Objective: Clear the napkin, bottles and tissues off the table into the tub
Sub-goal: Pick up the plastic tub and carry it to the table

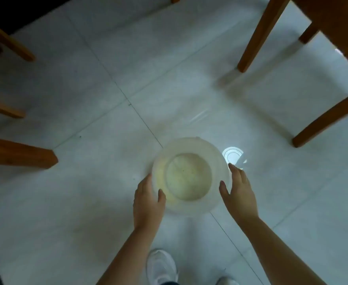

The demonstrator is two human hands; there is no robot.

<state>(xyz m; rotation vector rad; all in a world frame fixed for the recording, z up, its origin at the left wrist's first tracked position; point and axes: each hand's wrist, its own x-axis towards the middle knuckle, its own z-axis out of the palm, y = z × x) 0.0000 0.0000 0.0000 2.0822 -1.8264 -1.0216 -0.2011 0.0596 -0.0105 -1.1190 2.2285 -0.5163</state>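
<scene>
You're looking straight down into the tub (pixel 190 175), a pale translucent round one sitting low and centre in the frame on the tiled floor (pixel 87 89), and nothing is lying in it that I can see — just a yellowish bottom. Your left hand (pixel 147 199) is cupping the rim on the left side, thumb hooked over the edge and fingers spread along the outside wall. Your right hand (pixel 237 192) is coming at the right side, open and spread, fingertips just beside the rim; whether it's touching yet I can't tell through the blur. Two hands on opposite sides reads to me as bracing a wide, light container for a lift, likely toward the table. The napkin, bottles and tissues aren't showing anywhere here.

Just right of the tub a bright round reflection (pixel 232 156) is glaring off the glossy tile. Wooden chair legs (pixel 257 33) are slanting in at the upper right, more at the left edge (pixel 19 155), and your white shoe (pixel 160 266) is planted at the bottom centre. The room is looking dim, the light falling coolly on the grey-white tiles.
</scene>
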